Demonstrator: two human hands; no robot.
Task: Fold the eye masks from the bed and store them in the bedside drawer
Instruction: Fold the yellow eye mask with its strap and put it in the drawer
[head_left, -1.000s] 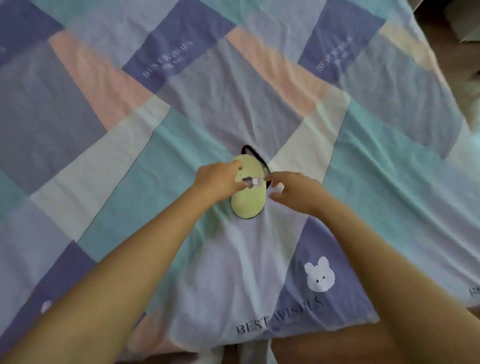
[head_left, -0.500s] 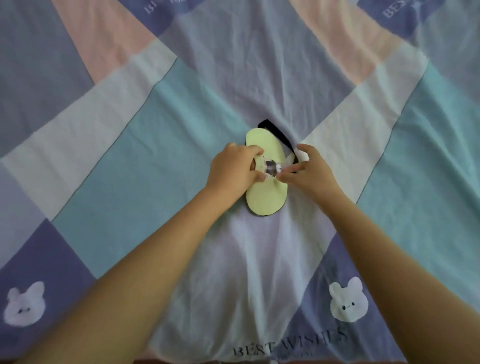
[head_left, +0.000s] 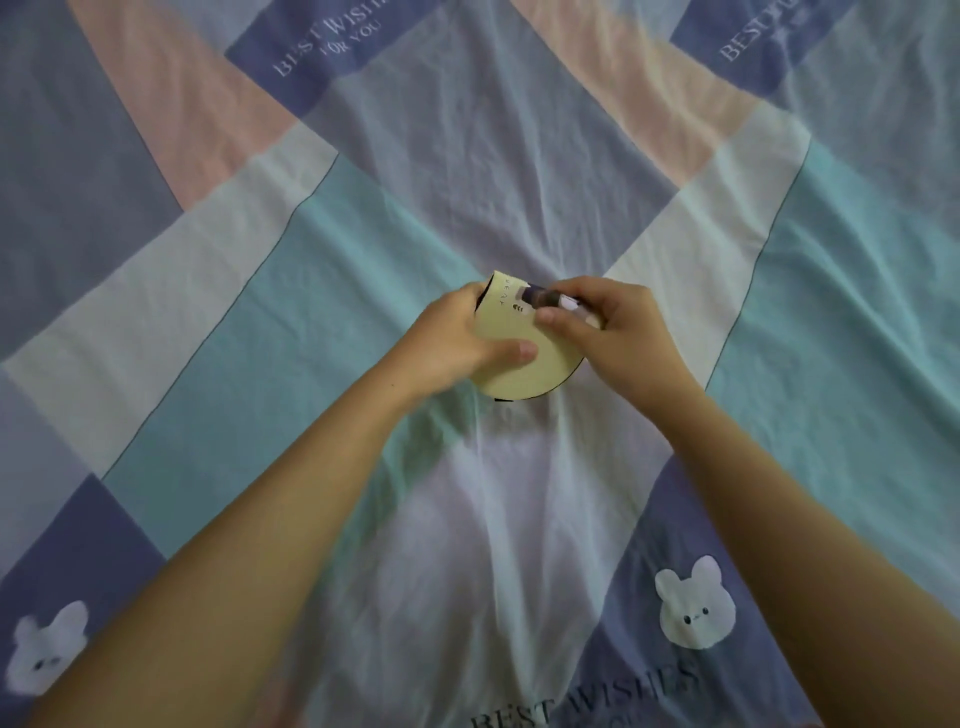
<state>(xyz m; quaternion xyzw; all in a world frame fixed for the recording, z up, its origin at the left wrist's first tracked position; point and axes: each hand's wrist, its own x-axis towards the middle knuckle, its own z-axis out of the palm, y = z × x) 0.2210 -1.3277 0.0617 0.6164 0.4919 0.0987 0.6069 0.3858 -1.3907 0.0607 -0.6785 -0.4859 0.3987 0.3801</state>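
Yellow folded eye mask (head_left: 519, 371) over patchwork bedsheet (head_left: 260, 270), left hand (head_left: 457, 338) and right hand (head_left: 618, 332) fingers gripping it

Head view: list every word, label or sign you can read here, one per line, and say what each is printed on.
"BEST WISH… FOR YOU": dark blue patch of the bedsheet, top left, end blurred.
"BEST…": dark blue patch, top right, cut off.
"BEST WISHES": bedsheet, bottom edge.
Small print on the yellow eye mask, held by the left hand and right hand: too small to read.
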